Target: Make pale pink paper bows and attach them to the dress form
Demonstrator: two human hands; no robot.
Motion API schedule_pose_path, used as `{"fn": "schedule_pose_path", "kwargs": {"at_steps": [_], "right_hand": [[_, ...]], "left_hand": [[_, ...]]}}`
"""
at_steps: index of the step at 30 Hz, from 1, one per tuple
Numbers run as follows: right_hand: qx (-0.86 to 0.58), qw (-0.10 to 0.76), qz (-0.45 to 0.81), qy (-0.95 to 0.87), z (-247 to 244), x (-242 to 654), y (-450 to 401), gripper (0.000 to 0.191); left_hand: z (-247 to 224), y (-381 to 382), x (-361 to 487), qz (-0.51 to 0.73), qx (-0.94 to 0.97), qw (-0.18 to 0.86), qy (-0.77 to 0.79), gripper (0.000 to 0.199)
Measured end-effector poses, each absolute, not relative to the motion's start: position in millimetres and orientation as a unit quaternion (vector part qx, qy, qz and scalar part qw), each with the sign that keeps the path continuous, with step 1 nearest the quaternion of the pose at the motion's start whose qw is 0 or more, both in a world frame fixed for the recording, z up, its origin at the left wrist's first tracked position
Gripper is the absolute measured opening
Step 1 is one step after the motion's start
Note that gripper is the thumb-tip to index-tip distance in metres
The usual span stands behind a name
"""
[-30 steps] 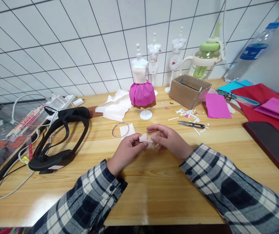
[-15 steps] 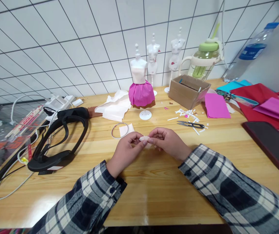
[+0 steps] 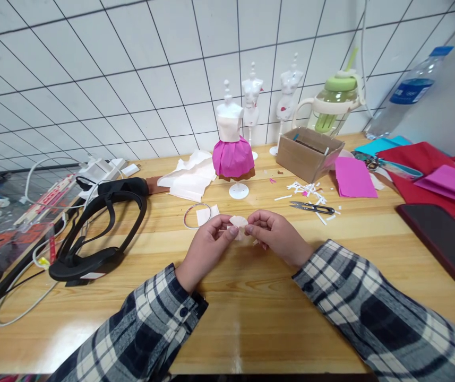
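A small, pale pink scrap [image 3: 238, 220] is held above the near middle of the table [image 3: 235, 313], between the two hands. It looks thin, like soft paper or cloth, and its upper edge is rounded; its lower part is partly hidden by the fingers. The left hand [image 3: 207, 245] is nearly closed, pinching the scrap's left side between thumb and forefinger. The right hand [image 3: 278, 237] grips the right side in a similar pinch, its other fingers curled under.

The forearms come in from the near left and near right and slant inward, so the fingertips almost meet. Both wear plaid sleeves [image 3: 147, 313] of navy, grey and cream in a woven, slightly fuzzy fabric.

Just beyond the left hand, a thin, round hoop [image 3: 184, 216] partly overlaps a pale flat square [image 3: 213, 213]. Farther off stands a white dress form [image 3: 229, 112] on a round base, in a pale wrapped bodice and a pleated magenta skirt [image 3: 233, 158]. A crumpled pale sheet [image 3: 189, 178] lies to its left. To the right, dark metal snips [image 3: 312, 207] rest by scattered white strips [image 3: 297, 187], near a brown cardboard box [image 3: 302, 159]. The tabletop is glossy, yellowish wood grain.
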State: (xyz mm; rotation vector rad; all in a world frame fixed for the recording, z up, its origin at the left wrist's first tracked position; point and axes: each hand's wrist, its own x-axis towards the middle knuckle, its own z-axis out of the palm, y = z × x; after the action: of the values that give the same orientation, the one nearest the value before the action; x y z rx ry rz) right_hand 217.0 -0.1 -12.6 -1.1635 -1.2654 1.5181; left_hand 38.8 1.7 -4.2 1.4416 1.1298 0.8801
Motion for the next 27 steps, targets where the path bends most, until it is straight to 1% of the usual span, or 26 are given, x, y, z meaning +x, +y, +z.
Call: {"fn": "schedule_pose_path", "kwargs": {"at_steps": [3,6,8,11,12,14,17,21,27], "right_hand": [[-0.458,0.425,0.608,-0.49,-13.3,215.9,-0.5,0.031],[-0.453,0.429,0.604,-0.496,-14.6,216.2,-1.2,0.028],[-0.447,0.442,0.597,-0.499,-14.1,217.9,-2.0,0.026],[-0.436,0.448,0.583,-0.52,-10.9,221.0,-3.3,0.038],[-0.437,0.442,0.575,-0.532,-9.8,221.6,-3.5,0.04],[-0.448,0.43,0.556,-0.552,-8.3,221.6,-3.4,0.032],[-0.464,0.422,0.535,-0.566,-8.4,220.0,-2.2,0.021],[-0.468,0.425,0.536,-0.56,-10.3,218.0,-1.3,0.022],[-0.453,0.428,0.549,-0.557,-14.1,217.5,-1.7,0.024]], "left_hand": [[-5.6,2.1,39.2,0.352,0.606,0.545,0.46,0.037],[-5.9,1.9,39.1,0.347,0.609,0.535,0.473,0.03],[-5.2,1.7,38.7,0.35,0.622,0.501,0.489,0.027],[-3.8,0.9,38.2,0.334,0.668,0.43,0.506,0.023],[-3.4,0.5,38.2,0.327,0.681,0.414,0.507,0.022],[-3.0,-0.3,38.3,0.316,0.697,0.402,0.503,0.021],[-3.0,-1.0,38.4,0.314,0.702,0.4,0.499,0.021],[-3.3,-0.5,37.9,0.34,0.68,0.421,0.495,0.026],[-6.7,2.1,36.4,0.384,0.613,0.47,0.506,0.025]]}}
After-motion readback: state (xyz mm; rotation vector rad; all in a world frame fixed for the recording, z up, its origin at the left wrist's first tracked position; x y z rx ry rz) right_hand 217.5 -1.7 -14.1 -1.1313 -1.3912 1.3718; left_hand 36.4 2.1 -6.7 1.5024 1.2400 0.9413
